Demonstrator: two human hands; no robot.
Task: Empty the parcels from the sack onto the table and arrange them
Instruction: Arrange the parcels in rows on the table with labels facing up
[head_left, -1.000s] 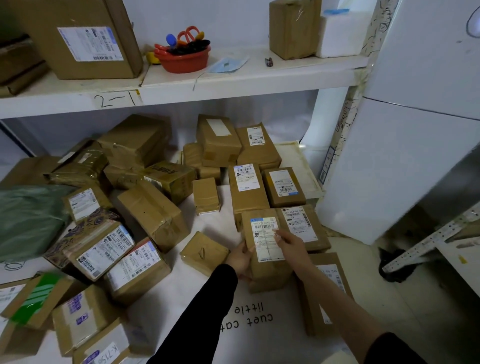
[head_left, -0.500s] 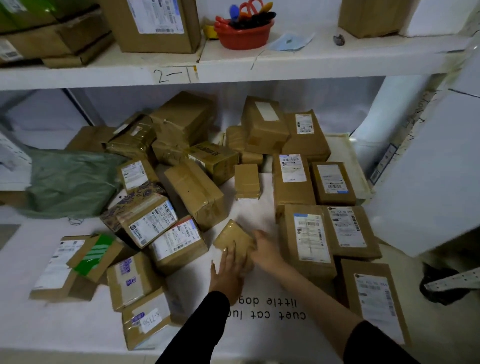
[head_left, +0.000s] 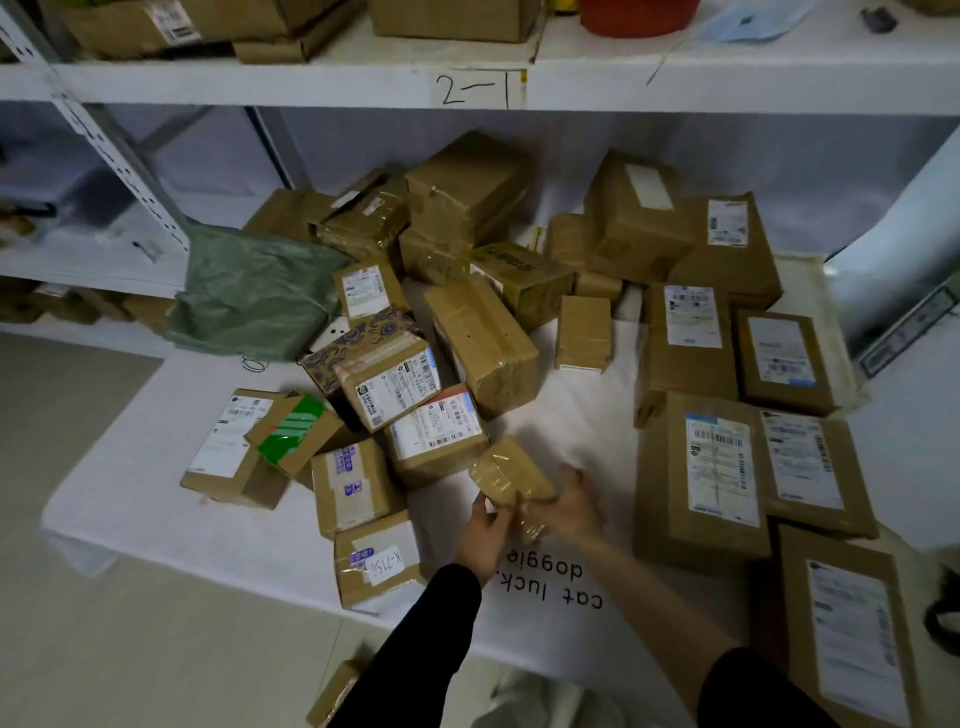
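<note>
Two hands meet on one small taped parcel (head_left: 511, 475) at the near middle of the white-covered table (head_left: 156, 499): the left hand (head_left: 485, 530) curls its fingers round the near left corner, and the right hand (head_left: 569, 506) clasps the near right side, palm against it. Just left of the parcel, touching or nearly so, lies a labelled box (head_left: 436, 434) from a loose heap of cartons. To the right, well apart, five flat labelled parcels (head_left: 701, 478) lie in tidy rows. One green sack (head_left: 254, 296) lies crumpled at the far left, under the shelf marked 2-1 (head_left: 475, 88).
</note>
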